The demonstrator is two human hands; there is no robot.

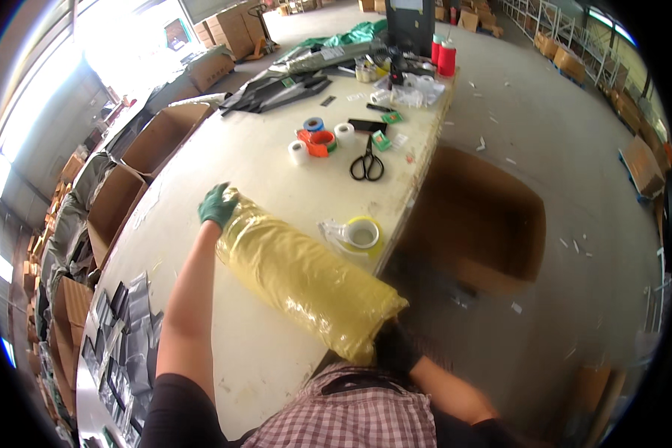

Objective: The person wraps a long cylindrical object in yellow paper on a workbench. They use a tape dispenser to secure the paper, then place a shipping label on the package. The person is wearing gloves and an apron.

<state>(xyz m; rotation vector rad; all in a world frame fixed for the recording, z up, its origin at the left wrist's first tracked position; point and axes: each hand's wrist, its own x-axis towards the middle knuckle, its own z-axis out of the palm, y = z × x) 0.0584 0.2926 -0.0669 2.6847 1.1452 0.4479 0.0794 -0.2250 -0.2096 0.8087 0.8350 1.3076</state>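
Observation:
A long yellow bundle wrapped in shiny clear plastic (306, 272) lies slantwise across the near part of the table, its near end reaching to the table's edge by my body. My left hand (216, 206), in a green glove, grips the far left end, with its fingers closed round the wrap. At the near right end my right hand (397, 347), in a dark glove, holds the bundle's end; its fingers are partly hidden behind the plastic. Just beyond the bundle's right side, a roll of clear tape (363, 234) rests near the table edge.
Black scissors (367, 166), small tape rolls (319, 140) and red thread spools (446, 58) stand farther up the table (261, 168). On the floor to the right is an open cardboard box (485, 216). Grey plastic bags (131, 321) lie at the left edge.

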